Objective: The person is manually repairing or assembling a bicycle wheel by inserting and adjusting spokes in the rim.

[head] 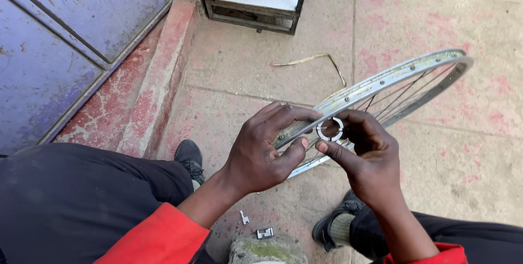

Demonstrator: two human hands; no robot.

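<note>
Both hands pinch a small metal ring (330,129) between them. The left hand (261,152) closes thumb and forefinger on the ring's left edge, and the right hand (368,152) closes on its right and lower edge. Just behind the grip, a spoked bicycle rim (392,87) stretches up and away to the right, its near end hidden behind the left fingers. Below the grip, on the concrete floor (245,68), lie two small metal parts (256,227) between the shoes (190,158).
</note>
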